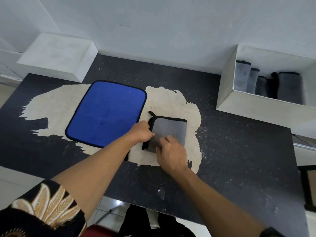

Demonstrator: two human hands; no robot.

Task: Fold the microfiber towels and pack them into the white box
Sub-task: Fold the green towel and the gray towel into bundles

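Note:
A grey microfiber towel (pixel 171 130) with black trim lies folded small on the worn middle of the table. My left hand (pixel 141 132) grips its left edge with curled fingers. My right hand (pixel 171 154) pinches its near edge. A blue towel (pixel 106 113) with black trim lies flat and unfolded just left of the grey one. The white box (pixel 227 89) stands open at the far right of the table, with several folded grey towels (pixel 289 88) upright inside it.
The table (pixel 239 159) is black, with a worn beige patch in the middle. A white block (pixel 58 55) sits at the back left against the wall. The table's front edge runs close to my body, floor below.

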